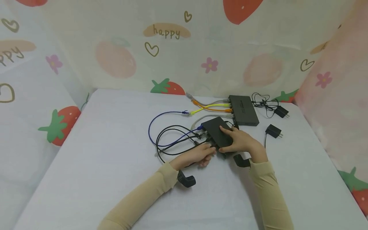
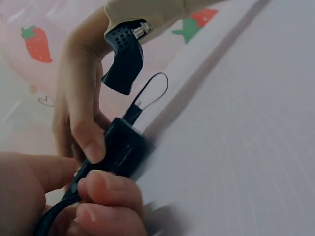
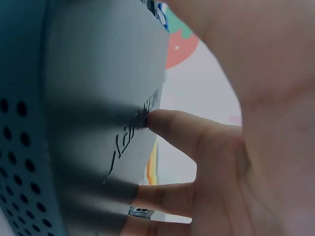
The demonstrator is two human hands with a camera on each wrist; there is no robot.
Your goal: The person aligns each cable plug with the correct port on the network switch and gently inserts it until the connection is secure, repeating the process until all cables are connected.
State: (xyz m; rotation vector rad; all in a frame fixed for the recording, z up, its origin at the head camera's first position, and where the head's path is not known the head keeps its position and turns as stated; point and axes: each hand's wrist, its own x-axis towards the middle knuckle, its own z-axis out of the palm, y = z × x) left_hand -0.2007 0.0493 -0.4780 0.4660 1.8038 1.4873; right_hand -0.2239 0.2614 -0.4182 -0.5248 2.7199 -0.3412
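A small black network box (image 1: 214, 126) is tilted up off the white table, gripped at its right side by my right hand (image 1: 242, 140). In the right wrist view the thumb and fingers of that hand (image 3: 211, 162) span the box's dark face (image 3: 93, 73). My left hand (image 1: 198, 155) is at the box's near left edge. Seen from the left wrist, its fingers pinch a black cable (image 2: 51, 214) at the port side of the box (image 2: 128, 147); the plug's tip is hidden. A blue network cable (image 1: 187, 135) runs into the box's far left corner.
Behind stands a larger black network switch (image 1: 244, 110) with grey, yellow and orange cables (image 1: 212, 108) on its left side. Black cable loops (image 1: 161, 137) lie left of the hands. Two power adapters (image 1: 273, 131) lie at the right, one with a bundled cord (image 1: 263, 101).
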